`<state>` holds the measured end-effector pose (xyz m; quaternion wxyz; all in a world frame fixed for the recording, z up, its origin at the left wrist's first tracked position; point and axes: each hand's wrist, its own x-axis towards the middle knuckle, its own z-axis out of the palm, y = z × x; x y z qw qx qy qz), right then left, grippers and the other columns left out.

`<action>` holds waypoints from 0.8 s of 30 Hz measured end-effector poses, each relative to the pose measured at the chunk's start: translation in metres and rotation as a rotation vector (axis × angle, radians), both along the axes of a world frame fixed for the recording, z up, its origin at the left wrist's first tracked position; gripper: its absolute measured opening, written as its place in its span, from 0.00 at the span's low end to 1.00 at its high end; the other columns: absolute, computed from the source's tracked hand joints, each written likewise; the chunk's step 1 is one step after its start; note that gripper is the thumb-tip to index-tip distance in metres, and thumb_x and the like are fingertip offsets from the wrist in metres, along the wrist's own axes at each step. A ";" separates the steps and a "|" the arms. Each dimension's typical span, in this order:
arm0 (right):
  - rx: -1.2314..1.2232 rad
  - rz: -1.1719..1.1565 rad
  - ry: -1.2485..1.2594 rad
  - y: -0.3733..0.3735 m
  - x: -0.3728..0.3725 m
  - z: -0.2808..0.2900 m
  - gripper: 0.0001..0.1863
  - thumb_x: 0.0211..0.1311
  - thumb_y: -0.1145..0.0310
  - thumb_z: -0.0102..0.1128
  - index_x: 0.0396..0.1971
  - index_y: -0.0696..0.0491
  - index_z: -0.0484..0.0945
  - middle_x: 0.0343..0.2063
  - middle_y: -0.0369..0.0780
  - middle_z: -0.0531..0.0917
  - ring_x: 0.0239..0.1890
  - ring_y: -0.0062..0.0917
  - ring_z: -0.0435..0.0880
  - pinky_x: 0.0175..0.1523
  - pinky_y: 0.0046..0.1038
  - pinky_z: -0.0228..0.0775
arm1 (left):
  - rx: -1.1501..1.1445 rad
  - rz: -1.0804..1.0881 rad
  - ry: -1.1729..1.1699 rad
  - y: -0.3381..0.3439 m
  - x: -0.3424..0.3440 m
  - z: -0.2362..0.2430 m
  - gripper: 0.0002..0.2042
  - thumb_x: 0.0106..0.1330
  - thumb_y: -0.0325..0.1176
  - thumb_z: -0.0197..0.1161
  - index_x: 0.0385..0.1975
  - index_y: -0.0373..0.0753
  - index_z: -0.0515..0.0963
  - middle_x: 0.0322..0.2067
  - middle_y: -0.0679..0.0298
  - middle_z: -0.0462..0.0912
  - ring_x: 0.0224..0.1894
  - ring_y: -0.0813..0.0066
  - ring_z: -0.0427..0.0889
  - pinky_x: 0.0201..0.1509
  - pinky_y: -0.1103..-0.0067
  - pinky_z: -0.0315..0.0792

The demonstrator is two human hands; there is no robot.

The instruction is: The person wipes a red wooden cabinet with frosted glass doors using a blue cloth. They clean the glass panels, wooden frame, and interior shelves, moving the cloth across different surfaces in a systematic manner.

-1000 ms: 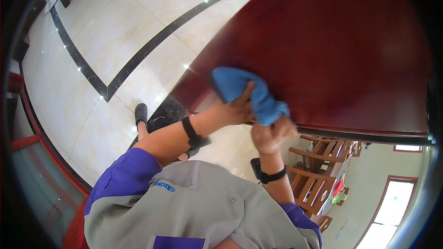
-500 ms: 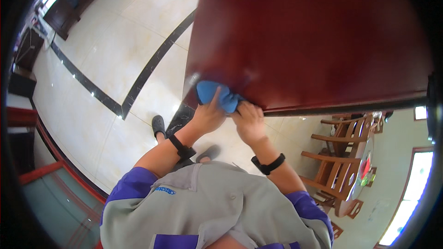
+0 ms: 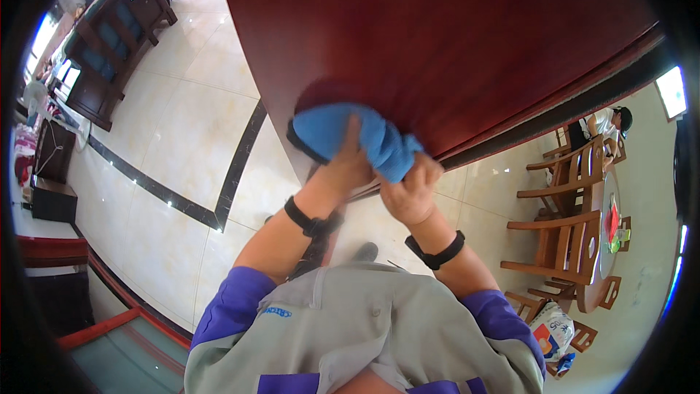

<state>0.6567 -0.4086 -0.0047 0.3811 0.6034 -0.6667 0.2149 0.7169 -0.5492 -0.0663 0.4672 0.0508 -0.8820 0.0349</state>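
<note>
Against the dark red panel (image 3: 452,44), the blue cloth (image 3: 375,138) sits between both hands: the left hand (image 3: 348,165) holds it, thumb laid over, other fingers hidden; the right hand (image 3: 413,188) grips its bunched end. It looks light, soft and limp, best held by those folds. Compared with half a second ago, it spreads wider.

- Cloth (image 3: 324,128): blue, dark along one edge
- Panel (image 3: 437,44): deep reddish brown
- Shirt (image 3: 343,314): grey, with purple sleeves (image 3: 233,300)
- Wristbands (image 3: 443,254): black
- Floor tiles (image 3: 175,113): cream, faintly marbled
- Floor strip (image 3: 237,164): black, white-veined
- Chairs (image 3: 561,252): brown
</note>
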 end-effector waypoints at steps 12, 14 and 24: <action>0.193 0.140 -0.230 0.017 0.008 -0.009 0.12 0.45 0.67 0.61 0.33 0.47 0.81 0.36 0.35 0.77 0.44 0.32 0.76 0.44 0.33 0.69 | 0.109 -0.057 -0.168 -0.011 0.054 0.001 0.23 0.55 0.44 0.65 0.52 0.45 0.79 0.59 0.50 0.73 0.56 0.43 0.75 0.55 0.52 0.72; 0.040 0.116 -0.223 0.018 0.009 0.032 0.12 0.44 0.67 0.61 0.33 0.46 0.81 0.37 0.35 0.77 0.44 0.31 0.77 0.43 0.32 0.68 | -0.005 -0.007 -0.078 -0.014 0.038 0.052 0.23 0.58 0.41 0.63 0.55 0.44 0.77 0.62 0.42 0.68 0.63 0.35 0.66 0.59 0.51 0.69; -0.526 0.027 -0.396 0.058 -0.042 0.108 0.26 0.44 0.75 0.61 0.49 0.53 0.74 0.39 0.44 0.75 0.42 0.40 0.75 0.48 0.35 0.68 | -0.162 -0.285 0.407 0.037 -0.022 0.203 0.32 0.69 0.35 0.54 0.69 0.25 0.52 0.70 0.33 0.47 0.72 0.34 0.52 0.71 0.53 0.54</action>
